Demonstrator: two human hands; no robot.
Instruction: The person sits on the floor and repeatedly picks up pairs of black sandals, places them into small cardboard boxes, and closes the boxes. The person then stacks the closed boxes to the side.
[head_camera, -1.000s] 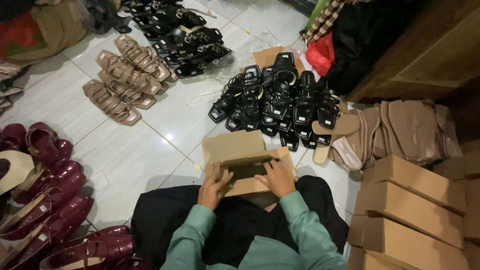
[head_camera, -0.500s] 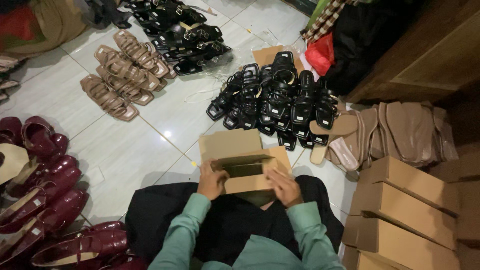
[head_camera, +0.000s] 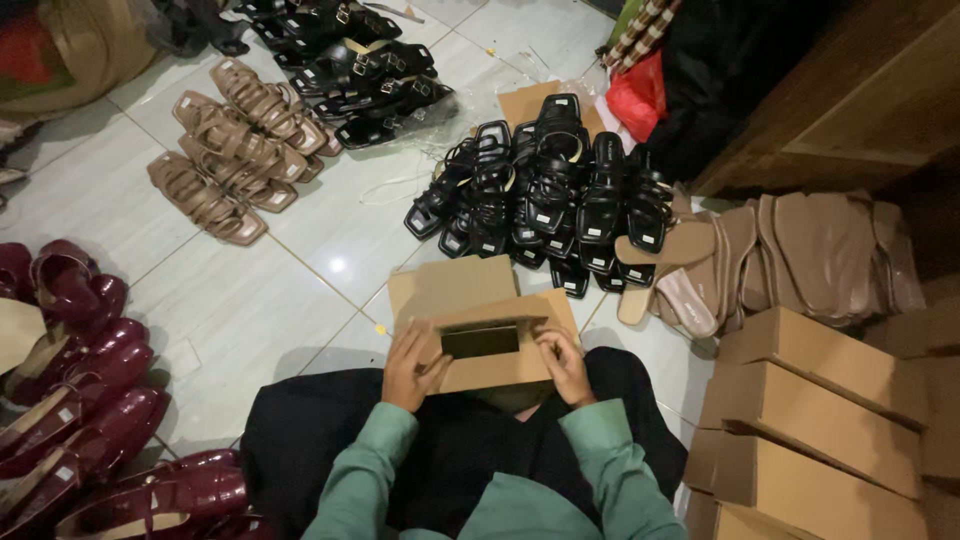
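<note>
Cardboard box — a flat brown shoe carton being worked into shape — sits just below the middle of the frame, resting on the person's dark-clothed lap, its lid flap standing open toward the tiled floor. A dark gap shows in its top face, between the two hands. The step in hand looks like folding or tucking the end flaps; the walls are up, but the top panel does not yet look settled. The next move probably calls for pressing the flaps in evenly from both sides, so the thin card does not buckle.

Around it, going by bulk: a stack of closed brown boxes fills the lower right, tan sandals lie overlapped at the right, a cluster of black sandals sits just above the carton, more tan strappy sandals lie at upper left, and glossy maroon shoes run down the left edge.

Left hand is curled against the carton's left end, fingers bent over the edge and pressing on the card — a narrow grip, not a closed fist. Right hand mirrors it on the right end, fingers hooked onto the top panel beside the dark gap. Both green sleeves come up from the bottom of the frame.
</note>
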